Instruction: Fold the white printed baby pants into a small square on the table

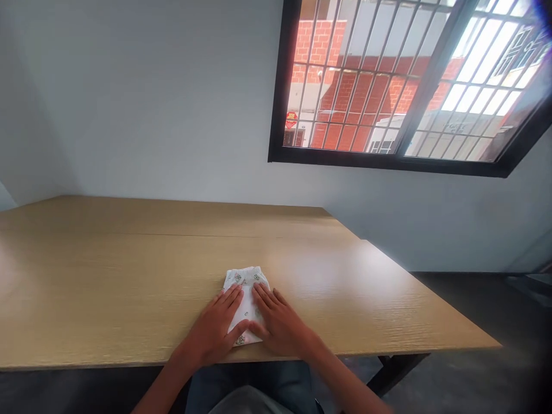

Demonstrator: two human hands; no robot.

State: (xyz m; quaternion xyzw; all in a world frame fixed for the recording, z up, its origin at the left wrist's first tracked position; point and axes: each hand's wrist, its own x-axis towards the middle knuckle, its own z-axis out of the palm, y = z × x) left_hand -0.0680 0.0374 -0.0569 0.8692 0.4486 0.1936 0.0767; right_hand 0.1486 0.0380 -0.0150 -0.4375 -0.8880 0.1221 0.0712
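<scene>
A small white garment (247, 303) with a sparse dark print lies folded near the table's front edge. Its far edge looks gathered, like an elastic waistband; which kind of garment it is I cannot tell. My left hand (218, 326) rests flat on its left side, fingers stretched out and pointing away from me. On the right side my right hand (279, 322) lies flat too, its fingers extended. The two thumbs come close together over the lower part of the cloth. Both palms hide the garment's side edges.
The wide wooden table (129, 287) runs far to the left, and its right edge slants toward me. Behind it stands a pale wall (172, 103) with a barred, dark-framed window (388, 164). A dark table leg (394, 371) shows below at right.
</scene>
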